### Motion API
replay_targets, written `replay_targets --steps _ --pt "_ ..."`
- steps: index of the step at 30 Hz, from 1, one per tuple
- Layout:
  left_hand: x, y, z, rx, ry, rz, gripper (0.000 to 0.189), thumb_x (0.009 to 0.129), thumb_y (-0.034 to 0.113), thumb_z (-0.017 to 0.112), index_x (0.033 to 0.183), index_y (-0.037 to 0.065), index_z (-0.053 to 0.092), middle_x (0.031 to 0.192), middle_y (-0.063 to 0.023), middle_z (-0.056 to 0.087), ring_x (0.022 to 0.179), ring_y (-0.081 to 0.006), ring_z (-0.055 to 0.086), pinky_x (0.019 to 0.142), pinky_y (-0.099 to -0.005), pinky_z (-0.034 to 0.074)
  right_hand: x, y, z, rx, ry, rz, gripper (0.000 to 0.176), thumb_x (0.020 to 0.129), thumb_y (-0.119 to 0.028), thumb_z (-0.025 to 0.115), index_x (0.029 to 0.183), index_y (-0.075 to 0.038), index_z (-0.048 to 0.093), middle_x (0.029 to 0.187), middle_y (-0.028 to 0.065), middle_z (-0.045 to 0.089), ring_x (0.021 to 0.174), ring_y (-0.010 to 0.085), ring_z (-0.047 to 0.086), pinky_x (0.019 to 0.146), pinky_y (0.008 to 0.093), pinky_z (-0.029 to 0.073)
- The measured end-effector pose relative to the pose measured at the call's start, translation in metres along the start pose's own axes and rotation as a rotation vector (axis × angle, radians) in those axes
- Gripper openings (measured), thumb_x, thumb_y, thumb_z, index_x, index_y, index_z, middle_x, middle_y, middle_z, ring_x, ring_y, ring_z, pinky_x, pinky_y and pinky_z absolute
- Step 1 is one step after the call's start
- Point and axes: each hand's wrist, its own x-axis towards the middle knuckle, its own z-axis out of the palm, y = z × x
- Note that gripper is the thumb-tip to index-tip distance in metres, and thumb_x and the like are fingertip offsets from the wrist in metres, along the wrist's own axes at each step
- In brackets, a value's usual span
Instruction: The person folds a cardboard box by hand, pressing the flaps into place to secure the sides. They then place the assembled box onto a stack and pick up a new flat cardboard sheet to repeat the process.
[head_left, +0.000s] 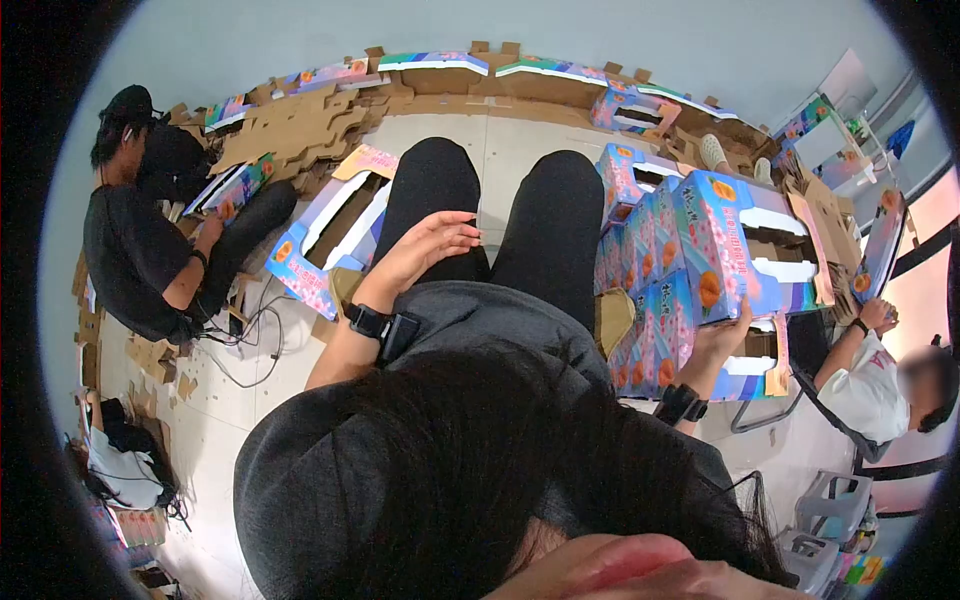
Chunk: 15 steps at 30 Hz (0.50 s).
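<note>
My right hand (724, 340) grips the lower near edge of a folded gift carton (712, 235), blue and pink with orange fruit prints and cut-out openings. That carton sits on top of a stack of similar cartons (650, 330) at my right side. Over my left thigh hovers my left hand (430, 248), fingers stretched out and holding nothing. Left of my leg, another printed carton (310, 262) with a long opening in its top rests near the floor.
Brown cardboard sheets (290, 130) are piled at the back left. A person in black (135, 230) sits at left handling a printed carton; another person in white (870, 390) is at right with a carton panel. Grey stools (832, 505) stand lower right. Cables (262, 345) lie on the floor.
</note>
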Motion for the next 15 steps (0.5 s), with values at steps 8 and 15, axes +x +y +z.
replay_targets --steps 8,15 --pt "0.000 0.002 -0.001 -0.010 -0.005 -0.013 0.040 0.099 0.020 0.051 0.134 0.002 0.045 0.123 -0.0147 0.058 0.115 -0.0225 0.057 0.102 -0.0352 0.045 0.062 0.025 -0.015 -0.053 0.324 0.011 0.046 0.080 -0.033 0.072 0.109 -0.002 0.055 0.110 0.0125 0.063 0.097 0.0282 0.062 0.078 0.0468 0.053" --pt "-0.002 -0.003 0.003 -0.028 -0.006 -0.015 0.040 0.099 0.020 0.051 0.134 0.002 0.046 0.122 -0.0140 0.059 0.114 -0.0217 0.058 0.102 -0.0347 0.045 0.082 0.036 0.031 -0.202 0.634 0.008 0.079 0.072 -0.033 0.079 0.123 0.001 0.029 0.109 0.0165 0.056 0.092 0.0287 0.060 0.071 0.0491 0.052"
